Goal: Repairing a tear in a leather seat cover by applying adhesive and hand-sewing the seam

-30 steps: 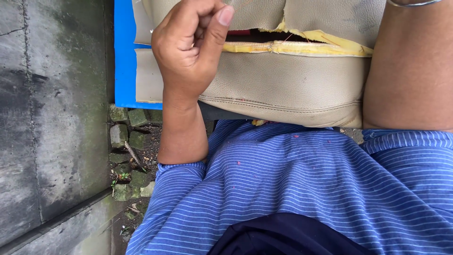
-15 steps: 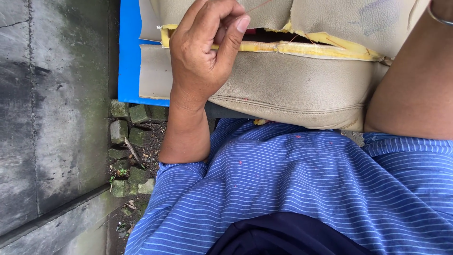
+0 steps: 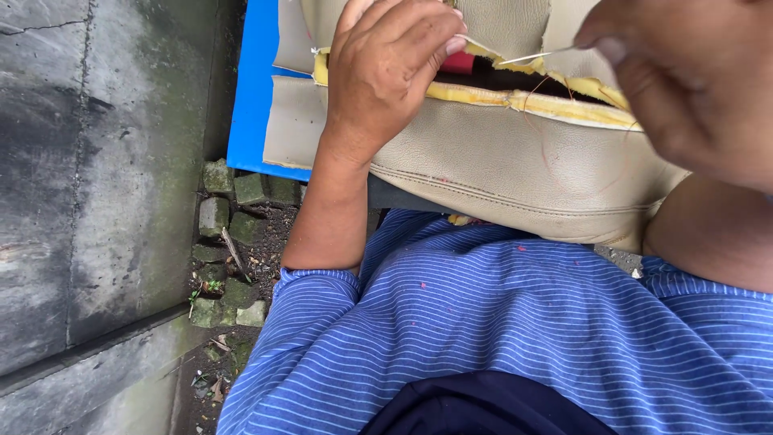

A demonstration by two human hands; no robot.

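1. Head view, the only one. Left hand (image 3: pixel 386 76) rests on the beige seat cover (image 3: pixel 499 173), fingers curled together, tips pinching the torn upper edge at the open seam (image 3: pixel 515 93).
2. Right hand (image 3: pixel 684 80) is close to the lens and blurred; fingers bunched, apparently pinching the end of a thin needle (image 3: pixel 527 57) that points across the gap. The grip itself cannot be told for certain.
3. Judgement on technique: hold both seam lips level and taut, take small bites near the edge, and keep the reddish thread (image 3: pixel 547 129) from tangling in the foam.
4. Cover: tan leather-like skin, lying across the lap against the striped blue shirt (image 3: pixel 483 322), partly on a blue board (image 3: pixel 254 97). The seam gapes, showing yellow foam (image 3: pixel 564 105) and a red patch inside. Stitched ridge runs lower down, intact.
5. Left of frame: concrete slab (image 3: pixel 88 177), mossy stone blocks (image 3: pixel 233 242).
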